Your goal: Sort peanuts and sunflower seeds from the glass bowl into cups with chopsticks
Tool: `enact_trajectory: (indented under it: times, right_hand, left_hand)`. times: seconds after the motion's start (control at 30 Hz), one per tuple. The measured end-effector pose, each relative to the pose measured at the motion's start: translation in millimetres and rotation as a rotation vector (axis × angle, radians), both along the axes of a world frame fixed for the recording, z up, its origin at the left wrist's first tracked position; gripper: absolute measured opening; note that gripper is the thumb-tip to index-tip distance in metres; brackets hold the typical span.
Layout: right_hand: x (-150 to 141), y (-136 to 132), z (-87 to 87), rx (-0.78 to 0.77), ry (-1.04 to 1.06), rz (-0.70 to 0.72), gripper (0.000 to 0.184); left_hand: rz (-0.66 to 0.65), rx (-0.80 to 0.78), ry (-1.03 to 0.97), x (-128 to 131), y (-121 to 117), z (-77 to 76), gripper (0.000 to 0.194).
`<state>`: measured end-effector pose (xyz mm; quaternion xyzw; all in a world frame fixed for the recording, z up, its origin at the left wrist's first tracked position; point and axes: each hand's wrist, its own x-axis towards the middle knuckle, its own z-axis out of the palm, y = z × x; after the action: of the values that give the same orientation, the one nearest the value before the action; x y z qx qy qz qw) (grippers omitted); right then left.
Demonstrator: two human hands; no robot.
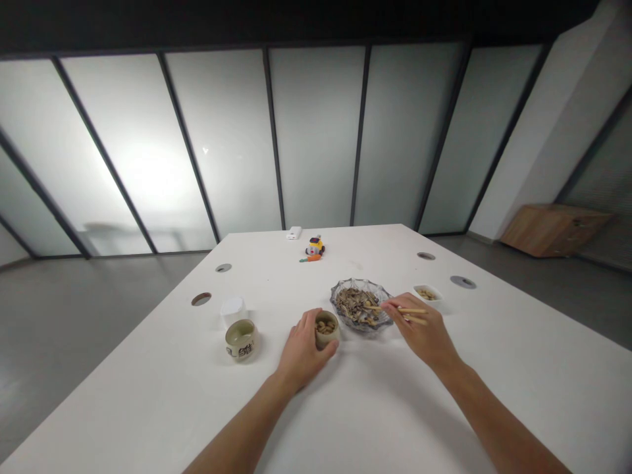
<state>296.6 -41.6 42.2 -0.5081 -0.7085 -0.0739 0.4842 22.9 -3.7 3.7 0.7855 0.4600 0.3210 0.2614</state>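
My left hand is wrapped around a small ceramic cup that stands on the table and has pale nuts or shells in it. In my right hand is a pair of chopsticks, their tips reaching over a clear glass bowl. That bowl carries a heap of striped sunflower seeds, with a few lighter pieces near its right side. Whether the chopstick tips pinch a piece is too small to tell.
A second ceramic cup with dark lettering and a white container stand at left. Right of the glass bowl is a white dish with pale pieces. Farther back are a toy vehicle, an orange carrot-shaped item and a white box.
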Motion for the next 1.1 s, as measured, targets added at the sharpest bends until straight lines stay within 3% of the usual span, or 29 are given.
enact_trajectory:
  times: [0.33,0.63,0.87,1.1]
  right_hand:
    - [0.7,1.2,-1.8,-0.048,0.055,0.026,0.029]
    - [-3.0,0.8,-0.1,0.020,0.045,0.003,0.028]
    - [-2.2,-1.4,4.6,0.160,-0.055,-0.132,0.041]
    - [-2.8,-0.8,5.3,0.134,-0.100,-0.114,0.039]
  left_hand:
    - [-0.003,0.004,0.000,-0.8,-0.7,1.5,0.060]
    - [-0.003,-0.011,0.003,0.1,-0.6,2.6,0.062]
    - [-0.005,-0.002,-0.006,-0.3,-0.1,0.6,0.061]
    - [0.002,0.007,0.004,-0.5,-0.3,-0.3,0.062]
